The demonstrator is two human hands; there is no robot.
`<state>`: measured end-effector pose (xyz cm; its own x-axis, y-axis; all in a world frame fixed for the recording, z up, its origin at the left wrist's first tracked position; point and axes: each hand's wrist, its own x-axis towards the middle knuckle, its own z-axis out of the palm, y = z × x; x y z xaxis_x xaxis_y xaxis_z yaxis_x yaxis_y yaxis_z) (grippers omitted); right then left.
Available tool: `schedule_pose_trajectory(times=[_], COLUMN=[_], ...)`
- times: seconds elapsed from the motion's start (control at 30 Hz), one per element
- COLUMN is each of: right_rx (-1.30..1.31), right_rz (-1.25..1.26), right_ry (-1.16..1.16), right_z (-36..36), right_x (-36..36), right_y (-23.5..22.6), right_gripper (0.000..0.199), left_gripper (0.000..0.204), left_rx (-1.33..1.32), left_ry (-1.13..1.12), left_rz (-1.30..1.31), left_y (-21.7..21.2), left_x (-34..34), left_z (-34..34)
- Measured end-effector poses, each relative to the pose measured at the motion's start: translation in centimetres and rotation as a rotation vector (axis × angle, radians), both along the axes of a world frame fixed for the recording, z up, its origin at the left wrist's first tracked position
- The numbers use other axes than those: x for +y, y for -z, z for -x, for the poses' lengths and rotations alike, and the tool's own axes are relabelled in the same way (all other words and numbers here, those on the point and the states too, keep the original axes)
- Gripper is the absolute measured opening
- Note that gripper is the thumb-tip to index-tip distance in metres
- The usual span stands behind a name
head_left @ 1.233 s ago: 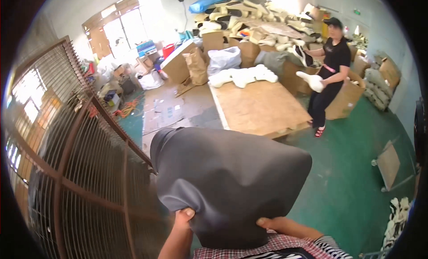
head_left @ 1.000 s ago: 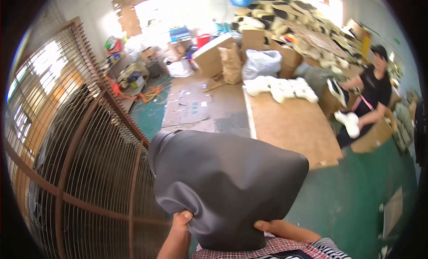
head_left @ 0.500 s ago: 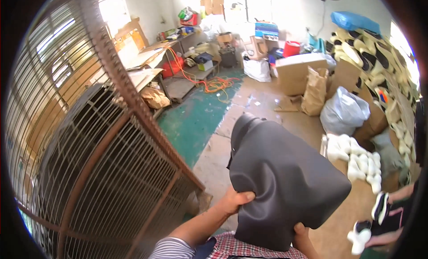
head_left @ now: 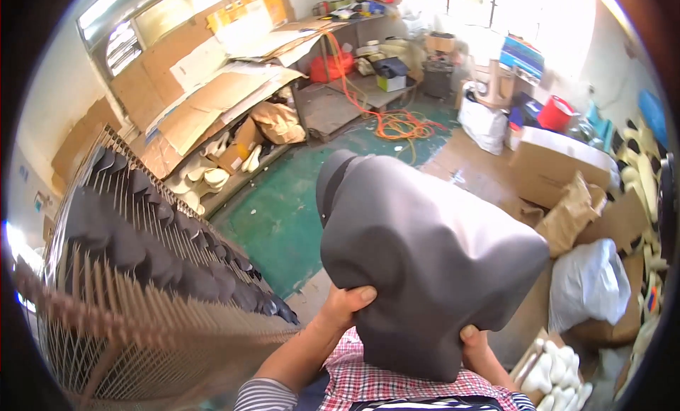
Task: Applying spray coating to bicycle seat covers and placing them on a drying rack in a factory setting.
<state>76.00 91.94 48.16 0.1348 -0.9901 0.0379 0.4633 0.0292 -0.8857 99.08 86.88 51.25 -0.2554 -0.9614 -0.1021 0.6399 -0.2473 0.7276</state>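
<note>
A big dark grey sheet of smooth, leather-like material [head_left: 425, 248] is held up before my chest, its middle bulging and creased. My left hand [head_left: 347, 305] grips its left edge, thumb on top and fingers hidden beneath. At the lower right edge my right hand [head_left: 477, 346] holds it the same way, with only the thumb and part of the hand showing. The far left corner curls over, and a second layer seems to show there. Whether it is one sheet or several cannot be made out.
A rusty wire rack [head_left: 92, 319] with rows of dark pieces stands close on my left. Ahead are cardboard-covered shelves [head_left: 212, 103] and an orange hose [head_left: 397, 124] on the green floor. To the right are a cardboard box [head_left: 559, 167], a pale plastic sack [head_left: 591, 283] and white foot-shaped forms [head_left: 556, 368].
My view has swung left, so the rack shows from its end and more shelving is visible. The sheet stays in both hands. The other person at the right is out of view.
</note>
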Motion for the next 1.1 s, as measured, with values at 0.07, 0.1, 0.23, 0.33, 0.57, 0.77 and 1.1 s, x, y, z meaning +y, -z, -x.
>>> schedule_pose_trajectory(times=[0.07,0.1,0.23,0.33,0.57,0.77,1.1], right_rx=[0.034,0.033,-0.007,-0.043,0.134,0.176,0.163], right_rz=[-0.128,-0.224,-0.007,-0.078,-0.176,-0.238,-0.115], right_ry=[0.060,0.048,-0.091,-0.173,-0.273,-0.472,-0.574], right_z=[-0.7,-1.3,-4.0,-6.1,-12.7,-22.5,-43.4], right_x=[-4.2,-9.2,-25.1,-35.4,-62.3,-83.7,-117.2], right_y=[-1.8,-0.9,-0.3,-0.9,0.6,0.1,-2.0], right_gripper=[0.074,0.073,0.072,0.071,0.061,0.064,0.056], left_gripper=[0.062,0.061,0.059,0.059,0.058,0.065,0.060], left_rx=[-0.024,-0.010,0.040,0.027,-0.074,0.037,0.033], left_ry=[0.020,-0.048,-0.076,-0.107,-0.348,-0.650,-0.751], left_rz=[-0.044,0.028,0.042,0.011,0.040,-0.094,0.010], left_y=[-0.8,-0.6,-0.3,-0.7,0.2,3.3,2.1], left_x=[-5.2,-9.0,-22.9,-32.3,-55.1,-71.4,-102.9], left_z=[-0.3,-0.8,-4.1,-6.4,-13.1,-21.1,-40.1])
